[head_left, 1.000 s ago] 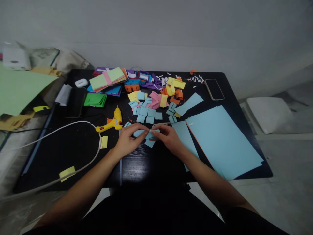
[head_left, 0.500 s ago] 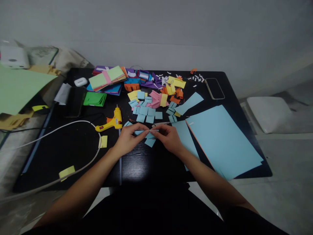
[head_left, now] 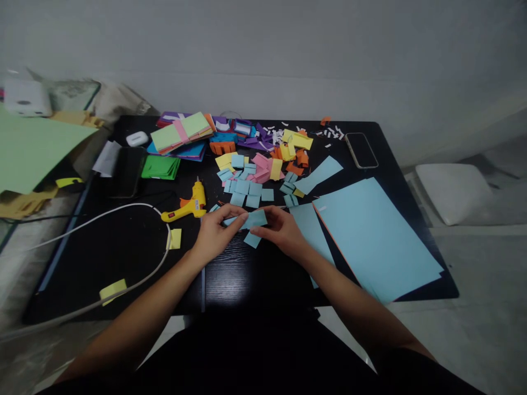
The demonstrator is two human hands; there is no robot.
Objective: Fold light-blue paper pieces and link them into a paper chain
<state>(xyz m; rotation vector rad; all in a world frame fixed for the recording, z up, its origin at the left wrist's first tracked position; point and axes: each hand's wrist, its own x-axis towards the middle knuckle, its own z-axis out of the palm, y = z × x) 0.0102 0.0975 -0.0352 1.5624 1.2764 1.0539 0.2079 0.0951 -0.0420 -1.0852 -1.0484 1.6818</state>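
A light blue paper strip stretches between my two hands above the table's front half. My left hand pinches its left part between thumb and fingers. My right hand holds the right end, thumb below and fingers behind. Just under the strip lies a small light blue paper piece. Several folded light blue paper pieces are spread beyond my fingers. Left of my left hand rests a yellow glue gun. Scissors near my fingers are mostly hidden.
Large light blue sheets cover the table's right side. Behind are colored paper bundles, pink pieces, white scraps and a phone. A white cable loops at left, near yellow notes. A white stool stands at right.
The strip has turned so its flat face now shows. My right thumb has shifted down and away from my left thumb; the hands stay nearly in place.
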